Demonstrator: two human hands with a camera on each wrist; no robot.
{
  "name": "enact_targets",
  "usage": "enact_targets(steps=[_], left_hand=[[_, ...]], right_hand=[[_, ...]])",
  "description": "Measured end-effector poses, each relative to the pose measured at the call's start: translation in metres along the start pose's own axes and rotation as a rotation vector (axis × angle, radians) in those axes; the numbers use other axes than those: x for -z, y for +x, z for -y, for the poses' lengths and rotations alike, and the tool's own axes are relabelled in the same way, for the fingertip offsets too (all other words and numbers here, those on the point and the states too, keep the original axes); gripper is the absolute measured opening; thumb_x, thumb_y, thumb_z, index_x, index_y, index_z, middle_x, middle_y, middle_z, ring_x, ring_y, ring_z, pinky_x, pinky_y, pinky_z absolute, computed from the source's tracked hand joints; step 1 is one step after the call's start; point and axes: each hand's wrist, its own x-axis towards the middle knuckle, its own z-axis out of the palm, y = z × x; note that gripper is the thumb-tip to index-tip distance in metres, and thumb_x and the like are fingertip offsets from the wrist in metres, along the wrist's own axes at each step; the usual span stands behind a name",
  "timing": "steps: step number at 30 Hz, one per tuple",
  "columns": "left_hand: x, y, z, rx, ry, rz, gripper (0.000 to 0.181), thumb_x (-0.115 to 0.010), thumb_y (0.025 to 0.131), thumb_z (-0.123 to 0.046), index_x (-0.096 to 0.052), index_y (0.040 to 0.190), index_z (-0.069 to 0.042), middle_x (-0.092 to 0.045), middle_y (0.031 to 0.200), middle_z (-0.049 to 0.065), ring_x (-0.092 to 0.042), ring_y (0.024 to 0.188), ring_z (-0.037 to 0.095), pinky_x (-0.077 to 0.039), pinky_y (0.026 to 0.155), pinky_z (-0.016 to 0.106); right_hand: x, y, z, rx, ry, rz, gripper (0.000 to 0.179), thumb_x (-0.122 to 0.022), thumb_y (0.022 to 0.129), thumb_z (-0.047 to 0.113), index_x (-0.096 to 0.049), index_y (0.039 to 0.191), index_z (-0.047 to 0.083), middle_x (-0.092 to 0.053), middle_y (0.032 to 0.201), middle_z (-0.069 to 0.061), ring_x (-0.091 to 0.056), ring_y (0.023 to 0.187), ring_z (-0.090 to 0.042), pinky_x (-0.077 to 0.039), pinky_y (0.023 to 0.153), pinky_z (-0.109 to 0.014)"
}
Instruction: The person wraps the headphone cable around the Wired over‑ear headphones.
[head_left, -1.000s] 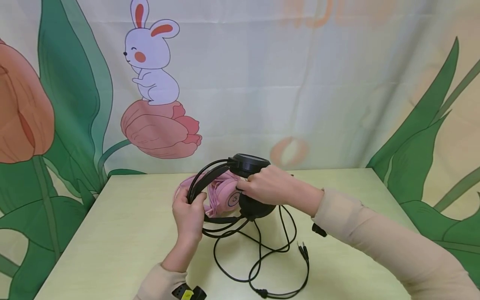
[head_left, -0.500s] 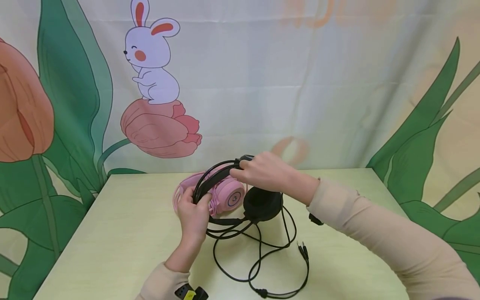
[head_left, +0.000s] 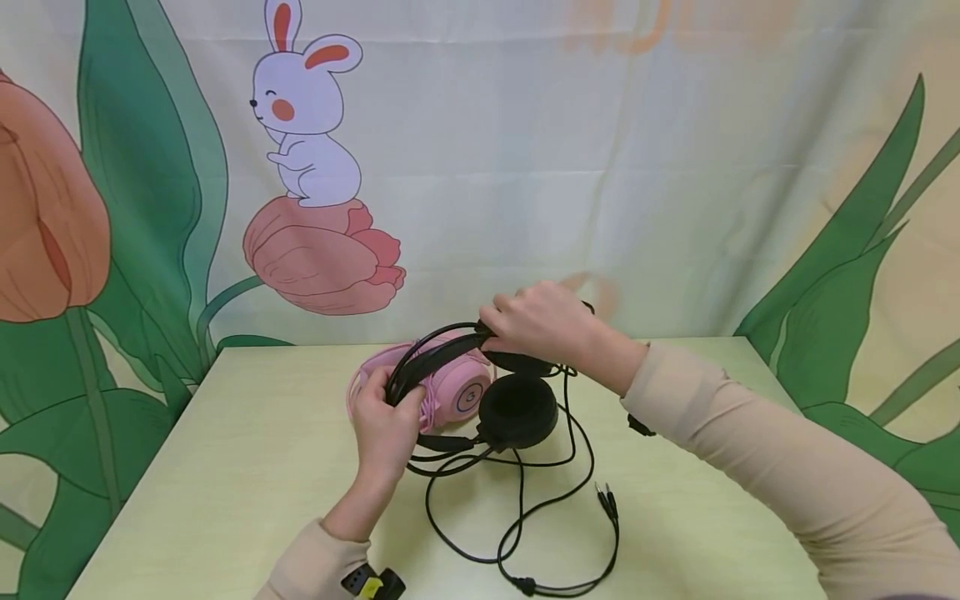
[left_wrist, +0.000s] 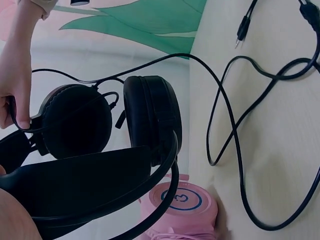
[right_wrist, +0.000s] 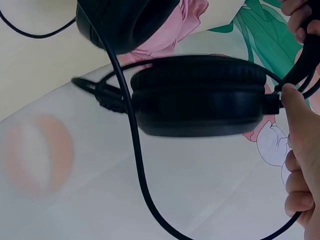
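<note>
Black over-ear headphones [head_left: 517, 412] are held tilted above the table in the head view. My left hand [head_left: 386, 425] grips the headband's curve. At the far arm, my right hand [head_left: 543, 325] pinches the headband beside the ear cup, partly hiding that cup. In the right wrist view this far ear cup [right_wrist: 200, 97] hangs next to my thumb, and a short microphone-like stub [right_wrist: 85, 85] sticks out from its other side. A loop of black cable [right_wrist: 142, 170] runs under my curled right fingers. Pink headphones [head_left: 459, 392] lie just behind, partly covered by the black headband.
Black cable [head_left: 517, 533] lies looped over the front of the pale table [head_left: 225, 483], ending in two jack plugs [head_left: 606, 498]. A printed curtain [head_left: 480, 167] with a rabbit and tulips hangs right behind the table's back edge.
My right hand has moved from between the ear cups up to the far headband arm. The near cup's inner side has come into view. My left hand has kept its grip, shifting slightly.
</note>
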Motion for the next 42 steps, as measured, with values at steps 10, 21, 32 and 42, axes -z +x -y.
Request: enact_targets(steps=[10, 21, 32, 42], left_hand=[[0.006, 0.001, 0.001, -0.029, 0.047, 0.058, 0.011, -0.062, 0.074, -0.001, -0.059, 0.084, -0.001, -0.054, 0.068, 0.007, -0.05, 0.064, 0.016, -0.044, 0.049, 0.022], [0.011, 0.002, 0.003, -0.073, 0.087, 0.126, 0.012, -0.065, 0.074, -0.001, -0.058, 0.084, -0.002, -0.06, 0.073, 0.01, -0.051, 0.073, 0.018, -0.045, 0.059, 0.025], [0.022, 0.006, 0.001, -0.181, 0.174, 0.197, 0.017, -0.066, 0.074, -0.002, -0.059, 0.089, -0.002, -0.063, 0.081, 0.012, -0.056, 0.077, 0.023, -0.049, 0.069, 0.035], [0.029, 0.019, 0.008, -0.269, 0.118, 0.296, 0.017, -0.065, 0.075, 0.003, -0.058, 0.089, -0.002, -0.059, 0.079, 0.01, -0.051, 0.072, 0.019, -0.046, 0.064, 0.027]], right_hand=[[0.0, -0.001, -0.008, 0.065, 0.096, 0.041, 0.034, -0.059, 0.084, 0.047, -0.055, 0.08, 0.013, -0.054, 0.063, 0.002, -0.045, 0.043, -0.013, -0.021, 0.039, -0.024], [-0.004, -0.009, -0.018, 0.162, 0.236, 0.021, 0.028, -0.061, 0.085, 0.039, -0.052, 0.081, 0.012, -0.047, 0.066, 0.003, -0.049, 0.053, -0.013, -0.025, 0.04, -0.023], [-0.002, -0.013, -0.026, 0.007, 0.354, 0.172, 0.044, -0.061, 0.079, 0.055, -0.044, 0.064, 0.017, -0.04, 0.054, 0.009, -0.032, 0.044, -0.007, -0.016, 0.043, -0.023], [-0.004, -0.016, -0.034, -0.094, 0.652, 0.258, 0.027, -0.064, 0.082, 0.041, -0.05, 0.075, 0.019, -0.047, 0.069, 0.011, -0.038, 0.056, -0.005, -0.027, 0.05, -0.022]])
